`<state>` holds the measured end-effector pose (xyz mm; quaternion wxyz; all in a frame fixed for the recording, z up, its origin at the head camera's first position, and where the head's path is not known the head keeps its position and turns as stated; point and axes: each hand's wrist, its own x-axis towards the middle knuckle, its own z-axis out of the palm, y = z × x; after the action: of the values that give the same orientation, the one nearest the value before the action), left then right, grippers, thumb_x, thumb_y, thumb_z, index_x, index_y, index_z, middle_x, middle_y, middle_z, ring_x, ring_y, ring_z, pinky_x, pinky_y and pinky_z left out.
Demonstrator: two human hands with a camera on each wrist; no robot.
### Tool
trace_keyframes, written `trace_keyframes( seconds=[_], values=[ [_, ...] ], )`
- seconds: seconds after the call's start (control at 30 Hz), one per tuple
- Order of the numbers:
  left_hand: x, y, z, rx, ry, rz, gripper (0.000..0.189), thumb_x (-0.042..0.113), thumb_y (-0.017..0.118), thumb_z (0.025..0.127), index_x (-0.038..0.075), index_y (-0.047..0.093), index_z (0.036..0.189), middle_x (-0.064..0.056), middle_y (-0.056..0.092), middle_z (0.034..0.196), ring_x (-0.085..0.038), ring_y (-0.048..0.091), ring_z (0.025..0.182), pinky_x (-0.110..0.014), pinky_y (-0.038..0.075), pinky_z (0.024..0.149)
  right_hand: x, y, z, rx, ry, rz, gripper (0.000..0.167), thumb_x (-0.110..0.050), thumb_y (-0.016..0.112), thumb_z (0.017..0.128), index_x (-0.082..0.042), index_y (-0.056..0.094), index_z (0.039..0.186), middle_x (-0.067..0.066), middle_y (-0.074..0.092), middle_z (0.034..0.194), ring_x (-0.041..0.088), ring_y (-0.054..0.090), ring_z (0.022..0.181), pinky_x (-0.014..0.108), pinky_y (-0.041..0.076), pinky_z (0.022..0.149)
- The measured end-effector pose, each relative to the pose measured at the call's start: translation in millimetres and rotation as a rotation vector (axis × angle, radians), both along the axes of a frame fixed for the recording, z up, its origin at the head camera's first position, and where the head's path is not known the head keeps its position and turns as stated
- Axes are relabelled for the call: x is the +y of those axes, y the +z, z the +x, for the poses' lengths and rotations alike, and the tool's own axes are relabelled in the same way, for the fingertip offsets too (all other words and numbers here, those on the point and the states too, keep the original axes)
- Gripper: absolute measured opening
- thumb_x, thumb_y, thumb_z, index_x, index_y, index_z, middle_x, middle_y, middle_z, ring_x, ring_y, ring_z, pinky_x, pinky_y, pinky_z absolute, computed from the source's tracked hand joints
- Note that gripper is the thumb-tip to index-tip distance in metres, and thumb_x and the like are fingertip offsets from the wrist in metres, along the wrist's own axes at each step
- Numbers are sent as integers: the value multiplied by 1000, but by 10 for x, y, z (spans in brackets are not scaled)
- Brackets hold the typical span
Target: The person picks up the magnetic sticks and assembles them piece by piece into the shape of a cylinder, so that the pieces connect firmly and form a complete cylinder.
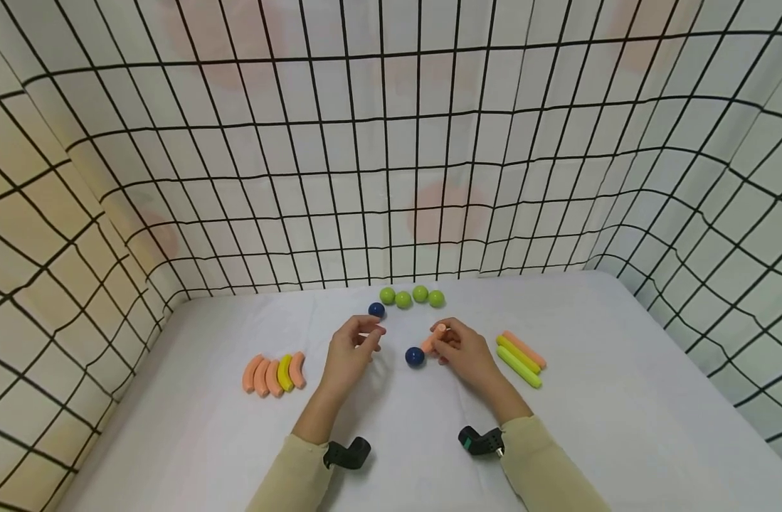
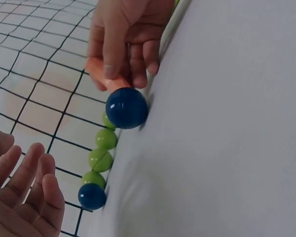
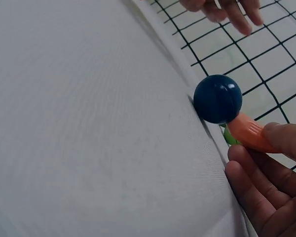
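My right hand [image 1: 462, 352] pinches a short orange curved piece [image 3: 250, 132] between thumb and fingers. One end of that piece meets a glossy dark blue ball [image 1: 414, 357]; whether the two are joined I cannot tell. In the right wrist view the ball [image 3: 218, 98] sits at the end away from the thumb. My left hand [image 1: 352, 350] is held over the table with loosely bent fingers and nothing in them. A second blue ball [image 1: 376, 310] lies just beyond it, apart from the fingers in the left wrist view.
Several green balls [image 1: 403, 299] lie at the table's back edge. On the left are several orange curved pieces [image 1: 260, 377] with a yellow one [image 1: 284, 373] among them. Yellow, lime and orange sticks [image 1: 519, 366] lie at right. Black netting [image 1: 391, 192] surrounds the white table [image 1: 391, 462].
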<state>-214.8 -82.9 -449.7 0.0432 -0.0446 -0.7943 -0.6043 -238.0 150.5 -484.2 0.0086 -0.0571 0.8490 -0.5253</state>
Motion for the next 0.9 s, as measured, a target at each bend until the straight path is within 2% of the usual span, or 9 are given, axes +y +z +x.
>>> trace_keyframes(
  seconds=[0.13, 0.37, 0.47, 0.6, 0.77, 0.9],
  values=[
    [-68, 37, 26, -21, 33, -19, 23, 19, 62, 99, 15, 64, 121, -7, 74, 109, -15, 66, 82, -21, 52, 65, 21, -19, -3, -5, -14, 1, 20, -17, 68, 95, -14, 64, 114, 8, 68, 95, 15, 63, 72, 25, 55, 64],
    [-227, 44, 109, -47, 60, -90, 25, 20, 62, 99, 12, 63, 123, -4, 72, 109, -15, 65, 84, -21, 54, 66, 30, -70, -15, -19, -23, -25, 19, -20, 70, 94, -12, 64, 110, 6, 66, 88, 15, 60, 68, 24, 52, 60],
    [-318, 50, 160, -56, 58, -98, 25, 20, 62, 99, 12, 64, 123, -7, 72, 111, -15, 66, 84, -20, 55, 65, 25, -81, -8, -32, -29, -57, 21, -20, 71, 93, -12, 64, 111, 7, 66, 87, 16, 61, 68, 24, 53, 59],
    [-433, 78, 213, -42, 57, -121, 24, 19, 62, 99, 10, 64, 122, -10, 72, 112, -16, 66, 83, -20, 55, 64, 25, -87, 3, -36, -36, -74, 22, -20, 72, 93, -13, 64, 113, 7, 65, 87, 16, 62, 67, 24, 53, 58],
    [-579, 157, 219, 4, 93, -150, 22, 17, 64, 98, 10, 66, 118, -9, 71, 110, -15, 67, 82, -20, 56, 64, 32, -68, 7, -30, -42, -76, 21, -21, 72, 92, -12, 65, 110, 7, 64, 86, 17, 62, 67, 23, 53, 59],
    [-739, 224, 219, 14, 113, -167, 23, 14, 65, 97, 10, 66, 119, -11, 71, 113, -17, 68, 87, -21, 56, 66, 35, -63, 5, -29, -42, -70, 22, -21, 73, 92, -12, 65, 110, 7, 64, 85, 16, 62, 67, 23, 54, 60]
  ],
)
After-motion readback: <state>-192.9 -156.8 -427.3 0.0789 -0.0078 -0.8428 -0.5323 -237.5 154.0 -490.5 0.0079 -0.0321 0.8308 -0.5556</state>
